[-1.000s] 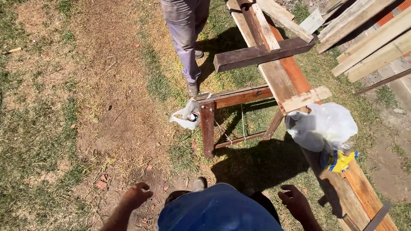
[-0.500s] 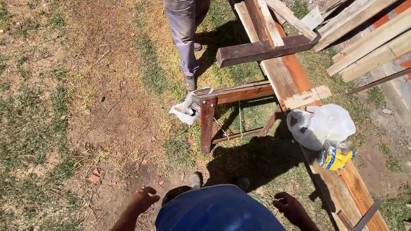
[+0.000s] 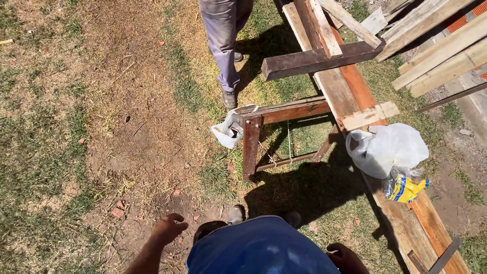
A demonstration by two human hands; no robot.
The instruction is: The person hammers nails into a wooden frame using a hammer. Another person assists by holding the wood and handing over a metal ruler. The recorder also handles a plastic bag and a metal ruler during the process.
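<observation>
While the camera looks straight down at patchy grass and bare dirt (image 3: 127, 116), both of the person's hands hang free at the bottom of the view with nothing in them. Left hand (image 3: 170, 227) sits low at the left, fingers loosely curled, not gripping anything, over the dirt near a few small reddish brick chips (image 3: 117, 209). Right hand (image 3: 346, 256) is at the bottom edge, partly cut off, loosely curled too, holding nothing; it is near the shadowed grass beside the long plank (image 3: 401, 223). Blue shirt (image 3: 258, 248) fills the space between the hands, with dark shoe tips (image 3: 236, 214) showing just above it.

Nearest work item is a wooden sawhorse (image 3: 264, 127), standing ahead of the person, reddish-brown legs, a cord tied across the lower rail. A white crumpled bag (image 3: 227, 131) hangs at its left end. Long plank lies across the sawhorse and runs from the top of the view down to the bottom right. On the plank: a white plastic bag (image 3: 388, 148) and, touching it on the lower side, a yellow and blue packet (image 3: 404, 186). A dark beam (image 3: 319, 60) lies crosswise over the plank farther up. Pale boards (image 3: 441, 50) are stacked at the top right.

Another person's legs (image 3: 223, 35) in grey trousers stand beyond the sawhorse, one boot just beside its far end.
</observation>
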